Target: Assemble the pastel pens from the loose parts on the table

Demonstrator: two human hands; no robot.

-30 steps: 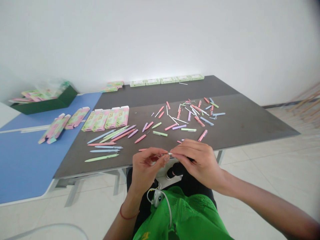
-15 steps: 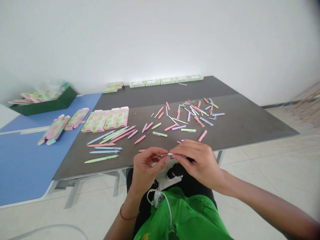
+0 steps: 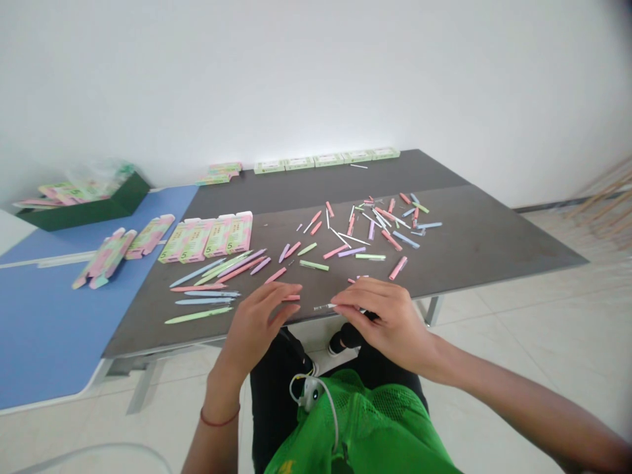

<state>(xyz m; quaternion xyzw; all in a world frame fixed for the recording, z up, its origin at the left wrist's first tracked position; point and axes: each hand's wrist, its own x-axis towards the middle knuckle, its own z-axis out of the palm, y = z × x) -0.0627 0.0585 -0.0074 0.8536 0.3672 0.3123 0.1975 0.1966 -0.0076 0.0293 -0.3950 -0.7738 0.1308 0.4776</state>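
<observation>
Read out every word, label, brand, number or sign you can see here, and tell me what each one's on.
"5": on each of the four pink-and-green boxes in the row behind the pens.
Other print on those boxes: too small to read.
Print on the pale green boxes along the wall: too small.
Yellow mark on the green garment: blurred.
White refill in the right hand: no readable text.

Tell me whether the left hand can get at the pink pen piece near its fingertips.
Probably yes: the left hand is open, the pink pen piece shows between its thumb and fingers, and nothing visible blocks the way.
</observation>
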